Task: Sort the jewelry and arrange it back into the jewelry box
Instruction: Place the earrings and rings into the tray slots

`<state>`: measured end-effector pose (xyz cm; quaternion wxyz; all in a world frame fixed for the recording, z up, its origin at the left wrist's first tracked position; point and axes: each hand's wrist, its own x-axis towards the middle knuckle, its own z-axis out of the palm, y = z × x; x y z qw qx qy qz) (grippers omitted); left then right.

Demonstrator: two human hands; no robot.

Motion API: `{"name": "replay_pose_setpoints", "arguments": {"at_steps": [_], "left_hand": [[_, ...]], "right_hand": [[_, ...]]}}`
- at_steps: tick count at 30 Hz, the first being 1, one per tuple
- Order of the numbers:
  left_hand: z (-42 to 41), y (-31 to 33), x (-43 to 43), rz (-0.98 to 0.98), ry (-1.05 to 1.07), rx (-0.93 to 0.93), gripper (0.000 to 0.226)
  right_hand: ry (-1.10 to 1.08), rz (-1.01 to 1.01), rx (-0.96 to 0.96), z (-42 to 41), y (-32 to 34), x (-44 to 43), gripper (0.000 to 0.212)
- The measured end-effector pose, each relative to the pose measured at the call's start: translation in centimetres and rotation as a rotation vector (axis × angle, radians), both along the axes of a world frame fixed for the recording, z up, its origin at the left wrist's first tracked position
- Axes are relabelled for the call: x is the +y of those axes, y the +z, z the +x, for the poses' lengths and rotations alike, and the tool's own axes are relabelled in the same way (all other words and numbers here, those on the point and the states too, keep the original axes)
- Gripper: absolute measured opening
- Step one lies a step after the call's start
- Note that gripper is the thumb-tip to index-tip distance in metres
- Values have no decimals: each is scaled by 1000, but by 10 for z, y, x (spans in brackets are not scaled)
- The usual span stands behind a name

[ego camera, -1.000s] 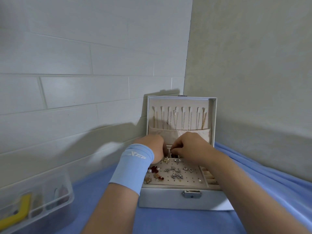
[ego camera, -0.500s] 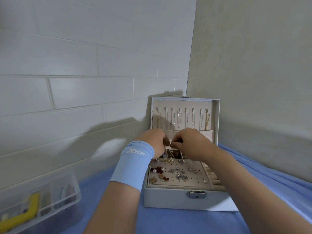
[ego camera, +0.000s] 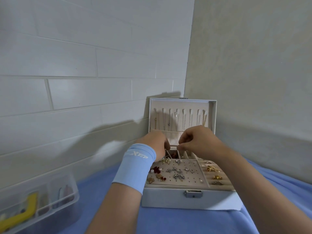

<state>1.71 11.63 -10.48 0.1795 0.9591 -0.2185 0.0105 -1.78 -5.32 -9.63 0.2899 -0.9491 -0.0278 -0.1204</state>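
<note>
A white jewelry box [ego camera: 168,196] stands open on a blue cloth, its lid [ego camera: 213,115] upright against the wall corner. Several thin necklaces [ego camera: 176,119] hang inside the lid. Several earrings sit on the beige earring panel [ego camera: 185,179], which is full of holes, and gold pieces [ego camera: 211,168] lie in the ring rolls to its right. Both hands hover over the back compartments. My left hand [ego camera: 154,141], with a light blue wristband, has curled fingers whose tips are hidden. My right hand [ego camera: 199,141] pinches something tiny at its fingertips.
A clear plastic organizer [ego camera: 50,191] with a yellow item [ego camera: 25,210] inside sits at the lower left against the white wall. The blue cloth [ego camera: 168,220] covers the surface in front of the box. Walls close in behind and to the right.
Both hands have lifted a little from the back compartments toward the lid pocket, and a small gap has opened between them. The box has not moved.
</note>
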Motion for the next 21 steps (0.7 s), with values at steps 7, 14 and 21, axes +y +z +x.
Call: {"name": "replay_pose_setpoints", "arguments": {"at_steps": [7,14,21], "left_hand": [[-2,-7,-7,95,9,-24,33],[-11,0,-9,-64,-31,-52,24],[-20,1,-14,-41,-123,91,17]], "right_hand": [[45,105,66,-14,-6,-20,6],[52,5,43,-20,-11,-27,27],[70,-82,40,-23,-15,-21,6]]}}
